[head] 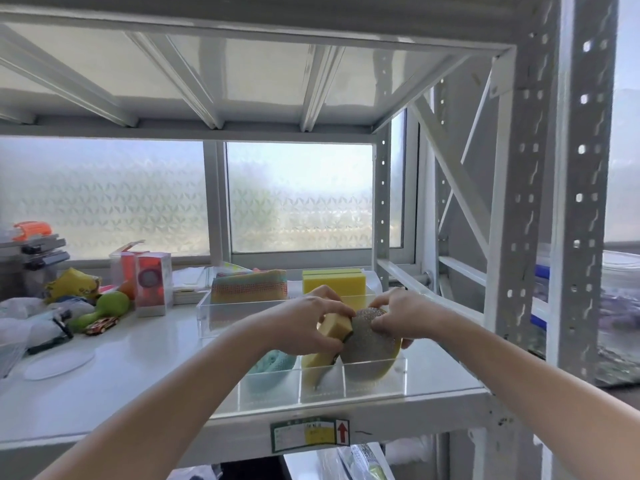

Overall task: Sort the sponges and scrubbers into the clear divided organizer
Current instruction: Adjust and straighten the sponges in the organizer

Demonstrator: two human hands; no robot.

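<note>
Both hands work at lower centre of the frame, over the clear acrylic divided organizer (375,382) that sits on the white metal shelf (138,358). The left hand (304,323) has its fingers curled and clamped on a yellow foam sponge with a dark scouring edge (334,325), held tilted above the middle front compartment. The right hand (401,315) pinches, fingertips together, the top of a rounded silver-glitter scrubber with a yellow underside (367,344), whose lower part already sits in the right front compartment. The two items touch each other between the hands. A second yellow sponge (313,368) stands in the middle front compartment, and a pale teal mesh scrubber (273,362) lies in the left front compartment. Farther up the frame, a multicoloured knitted scrubber (249,287) and a stack of yellow block sponges (334,281) occupy the rear sections. Risks, as judged: the middle compartment looks narrow and is already part filled, so forcing the held sponge down may wedge it or push its neighbour over the partition. The rounded scrubber appears wide for its cell and may spring back out once released. The organizer stands close to the shelf's front edge; downward pressure from both hands together could slide or tip it forward.
</note>
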